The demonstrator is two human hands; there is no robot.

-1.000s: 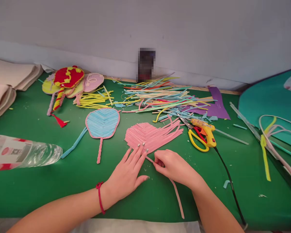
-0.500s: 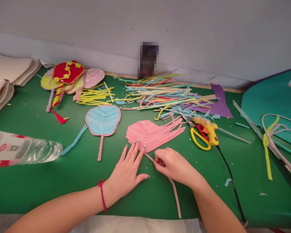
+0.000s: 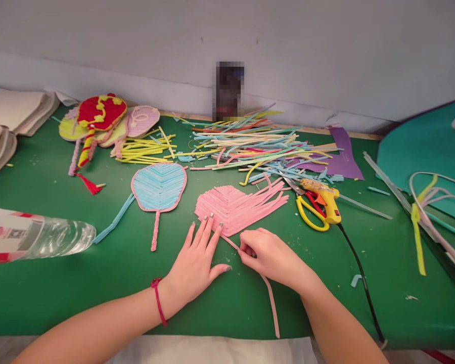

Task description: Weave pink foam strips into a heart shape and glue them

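Note:
A pink leaf-shaped panel of pipe cleaners [image 3: 237, 208] lies on the green table, its strips loose and uneven along the right side. My left hand [image 3: 197, 263] rests flat with fingers spread, the fingertips pressing the panel's lower left edge. Between the thumb and fingers of my right hand [image 3: 267, 257] is a single pink pipe cleaner [image 3: 275, 312]. One end of it runs up to the panel's bottom edge by my left fingertips; the other trails toward the table's front. Left of the panel lies a blue fan [image 3: 159, 187] with pink rim and handle.
Yellow-handled scissors [image 3: 311, 216] and a yellow glue gun [image 3: 330, 205] with a black cord lie to the right. Behind spreads a heap of coloured pipe cleaners [image 3: 250, 144]. A water bottle [image 3: 56, 235] lies at left, below several decorated fans [image 3: 102, 112].
The whole view has shifted slightly to the left. Both hands keep nearly the same pose on the panel and the pink pipe cleaner.

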